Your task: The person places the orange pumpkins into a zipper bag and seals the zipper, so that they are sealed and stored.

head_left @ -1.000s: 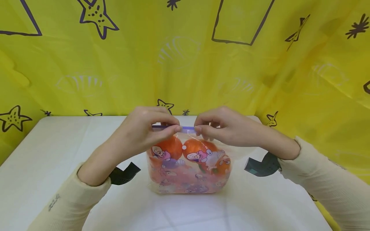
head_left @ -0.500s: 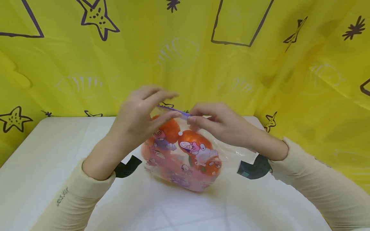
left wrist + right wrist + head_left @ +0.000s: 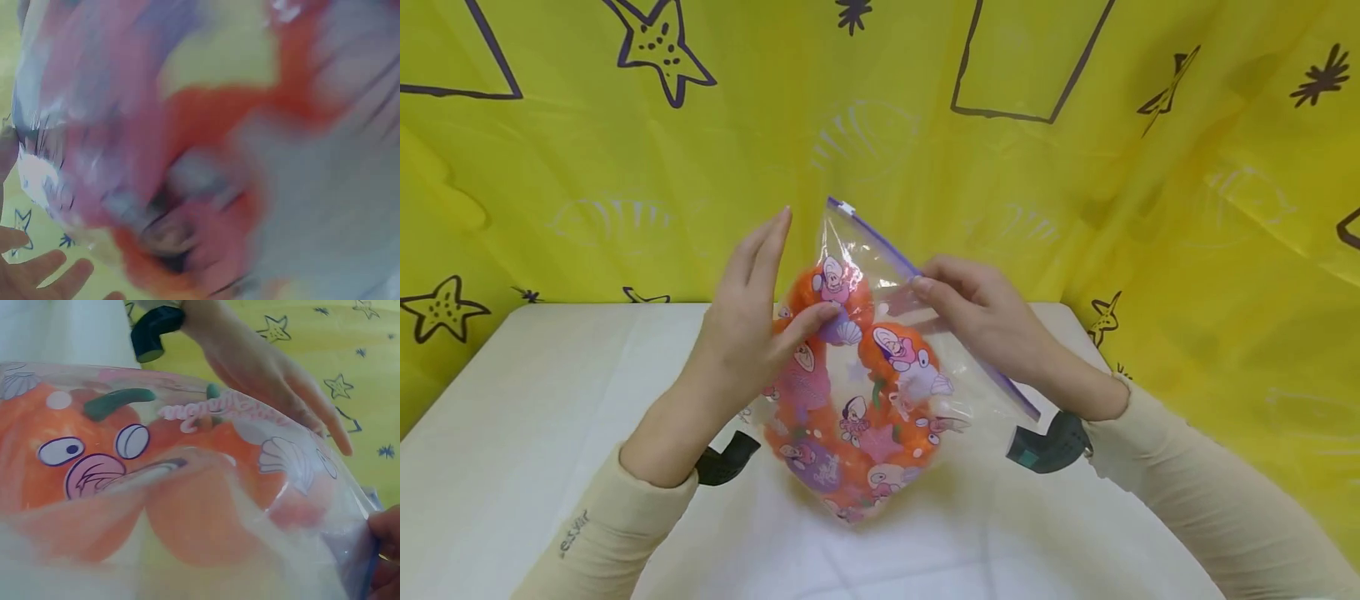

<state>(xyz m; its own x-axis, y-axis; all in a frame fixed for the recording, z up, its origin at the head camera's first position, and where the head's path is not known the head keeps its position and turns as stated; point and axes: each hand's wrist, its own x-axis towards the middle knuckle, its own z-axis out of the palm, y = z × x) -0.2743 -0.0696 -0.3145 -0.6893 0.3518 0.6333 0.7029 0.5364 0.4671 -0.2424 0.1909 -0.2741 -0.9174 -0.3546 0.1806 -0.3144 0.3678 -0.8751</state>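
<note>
A clear zip bag (image 3: 880,442) with printed cartoon shells, starfish and faces hangs tilted in front of me in the head view. Inside are several round orange things (image 3: 805,287), some with green stems. The purple zip strip (image 3: 880,237) slants from upper left to lower right, its white slider (image 3: 847,208) near the top corner. My right hand (image 3: 992,312) pinches the strip about midway. My left hand (image 3: 737,325) rests along the bag's left side, fingers straight and thumb laid on the front. In the right wrist view, the left hand's fingers (image 3: 300,400) stretch behind the bag.
A white table (image 3: 550,400) spreads beneath the bag and both arms. Behind it hangs a yellow curtain (image 3: 737,150) with drawn stars and fish. Dark wrist camera mounts (image 3: 1048,446) stick out from both sleeves.
From level and upright, the bag has turned clockwise, its left top corner rising and its bottom swinging left. My left hand has let go of the zip strip and moved to the bag's side.
</note>
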